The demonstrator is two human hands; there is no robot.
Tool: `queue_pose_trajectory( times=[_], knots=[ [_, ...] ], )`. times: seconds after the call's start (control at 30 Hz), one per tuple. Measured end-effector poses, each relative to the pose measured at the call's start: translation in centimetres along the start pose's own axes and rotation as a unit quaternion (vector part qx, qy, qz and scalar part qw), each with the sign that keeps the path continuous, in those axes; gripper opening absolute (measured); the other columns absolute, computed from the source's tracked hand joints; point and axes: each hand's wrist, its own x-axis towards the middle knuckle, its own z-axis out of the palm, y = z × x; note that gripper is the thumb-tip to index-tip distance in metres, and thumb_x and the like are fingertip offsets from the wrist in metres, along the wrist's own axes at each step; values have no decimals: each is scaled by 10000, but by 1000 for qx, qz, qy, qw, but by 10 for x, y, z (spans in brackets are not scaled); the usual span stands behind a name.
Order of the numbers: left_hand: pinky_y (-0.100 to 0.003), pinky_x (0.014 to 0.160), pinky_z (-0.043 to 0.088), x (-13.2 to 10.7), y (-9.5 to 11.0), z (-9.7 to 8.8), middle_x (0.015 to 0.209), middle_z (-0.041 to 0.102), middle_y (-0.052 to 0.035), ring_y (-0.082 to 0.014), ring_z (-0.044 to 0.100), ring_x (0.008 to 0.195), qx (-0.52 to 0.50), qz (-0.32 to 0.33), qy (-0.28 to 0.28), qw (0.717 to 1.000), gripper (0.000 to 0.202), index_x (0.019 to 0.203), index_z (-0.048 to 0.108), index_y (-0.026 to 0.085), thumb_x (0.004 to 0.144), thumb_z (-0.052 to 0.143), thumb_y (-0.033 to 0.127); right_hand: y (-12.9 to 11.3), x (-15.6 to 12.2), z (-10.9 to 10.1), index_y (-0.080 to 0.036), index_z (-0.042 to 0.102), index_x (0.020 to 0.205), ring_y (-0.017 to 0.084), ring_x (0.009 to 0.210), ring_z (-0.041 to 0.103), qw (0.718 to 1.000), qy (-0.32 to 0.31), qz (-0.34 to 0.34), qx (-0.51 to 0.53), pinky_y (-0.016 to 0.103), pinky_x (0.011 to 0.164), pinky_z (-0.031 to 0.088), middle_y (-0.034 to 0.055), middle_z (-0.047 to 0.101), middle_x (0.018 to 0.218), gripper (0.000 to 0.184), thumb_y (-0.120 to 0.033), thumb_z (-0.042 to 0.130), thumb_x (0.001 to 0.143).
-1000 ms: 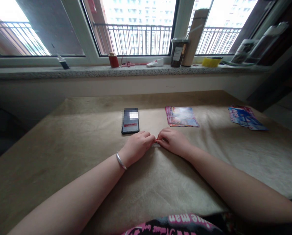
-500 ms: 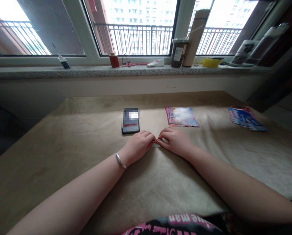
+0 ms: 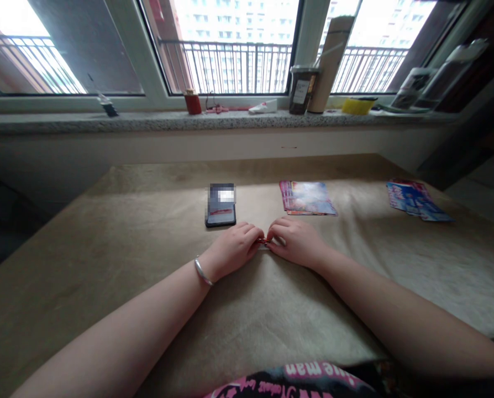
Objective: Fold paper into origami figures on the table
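My left hand (image 3: 234,247) and my right hand (image 3: 293,241) rest together on the tan table cover (image 3: 106,260), fingers curled. Between their fingertips they pinch a tiny red thing (image 3: 263,241); most of it is hidden, so I cannot name it. A silver bangle (image 3: 201,272) sits on my left wrist. A dark phone (image 3: 221,205) lies just beyond my left hand. A stack of coloured printed cards (image 3: 307,197) lies just beyond my right hand.
A second stack of blue printed cards (image 3: 416,200) lies near the table's right edge. The stone windowsill (image 3: 147,121) behind carries a red cup (image 3: 193,103), a dark jar (image 3: 300,89), a cardboard tube (image 3: 330,61) and a yellow tape roll (image 3: 358,105).
Both hands have stayed in place, with only slight finger shifts around the small red thing.
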Motion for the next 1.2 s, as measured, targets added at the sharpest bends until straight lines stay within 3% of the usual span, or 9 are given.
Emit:
queue_pose_trajectory(
  times=[0.13, 0.33, 0.67, 0.87, 1.0, 1.2],
  knots=[
    [-284, 749, 457, 2, 1, -1, 841, 595, -53, -167, 538, 811, 4, 14, -8, 1000, 144, 876, 584, 152, 908, 468, 232, 0, 0, 0, -199, 635, 801, 170, 806, 558, 1000, -13, -11, 7, 275, 697, 396, 33, 654, 842, 53, -237, 606, 777],
    [-280, 711, 453, 2, 2, -1, 799, 587, -53, -166, 532, 774, 26, 14, -2, 1000, 114, 795, 598, 151, 853, 501, 163, -2, 1, 3, -187, 621, 771, 166, 781, 554, 1000, -13, -11, -8, 267, 673, 392, 43, 646, 825, 33, -192, 589, 764],
    [-268, 592, 402, 3, 9, -2, 741, 574, -42, -160, 527, 683, 184, 38, -23, 982, 138, 762, 585, 151, 858, 486, 140, -12, 2, -1, -172, 604, 747, 176, 771, 536, 995, -30, -29, -89, 287, 658, 367, 65, 631, 810, 152, -210, 491, 840],
    [-250, 625, 420, 1, 2, -5, 746, 589, -33, -152, 551, 707, 111, 0, -21, 994, 201, 796, 608, 166, 917, 465, 239, -6, 2, 2, -177, 605, 775, 166, 783, 544, 1000, -20, 5, -16, 273, 679, 387, 50, 634, 824, 105, -217, 525, 829],
    [-255, 714, 440, -1, -4, -7, 843, 618, -44, -151, 564, 788, 27, 11, -11, 1000, 148, 924, 601, 164, 913, 467, 226, -1, 2, 2, -179, 609, 792, 162, 799, 546, 999, -12, 22, 42, 273, 705, 402, 43, 637, 826, 80, -226, 551, 822],
    [-248, 714, 435, -3, -9, -6, 871, 602, -48, -146, 534, 801, -17, 47, -14, 999, 184, 918, 593, 167, 909, 410, 155, 4, 1, 4, -177, 626, 798, 168, 808, 553, 998, -4, 12, 69, 277, 729, 411, 47, 648, 822, 77, -232, 575, 813]
  ],
)
